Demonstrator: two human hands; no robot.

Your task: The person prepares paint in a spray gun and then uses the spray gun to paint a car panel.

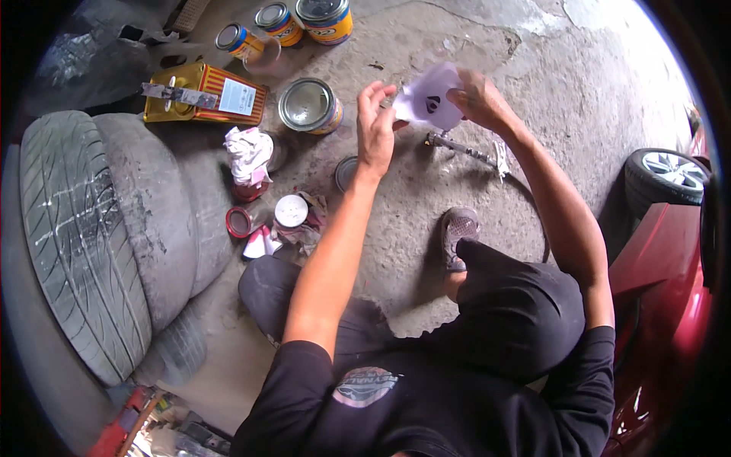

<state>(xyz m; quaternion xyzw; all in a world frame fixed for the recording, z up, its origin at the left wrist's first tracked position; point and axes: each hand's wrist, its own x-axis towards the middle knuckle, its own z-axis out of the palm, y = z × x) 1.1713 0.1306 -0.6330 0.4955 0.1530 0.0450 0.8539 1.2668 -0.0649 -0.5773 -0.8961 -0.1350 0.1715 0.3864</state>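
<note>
Striped metal tin: the tin (205, 93) stands toward the floor's far-left corner, probably kept aside to leave working room.
Paint cans: three cans (325, 21) cluster toward the floor's far edge, with a fourth can (308, 107) nearer us; we suppose they are grouped for easy reach.
Crumpled cloth: the pale cloth (249, 152) sits bunched above a container, perhaps handy for wiping.
White-topped pot: the pot (291, 211) stands on stained wrapping beside a red-rimmed cup (238, 222), near our left knee.
Left hand: its fingers are raised and loosely bent at the funnel's left side (375, 133), likely to steady it; we cannot tell whether the thumb touches.
Pale funnel: the funnel (434, 99), possibly a cup or strainer, is held above the floor, ahead of our foot.
Right hand: its fingers pinch the funnel's right rim (481, 99), which seems to keep it spread.
Spray gun: what looks like a gun (464, 147) lies just below the funnel, contact unclear, with a hose (535, 202) trailing toward us.
Floor: rough, stained grey concrete (548, 76), cracked toward its far edge.
Room: worn tyres (84, 244) line the floor's left edge; an alloy wheel (670, 175) and red car panel (659, 255) flank the right.
</note>
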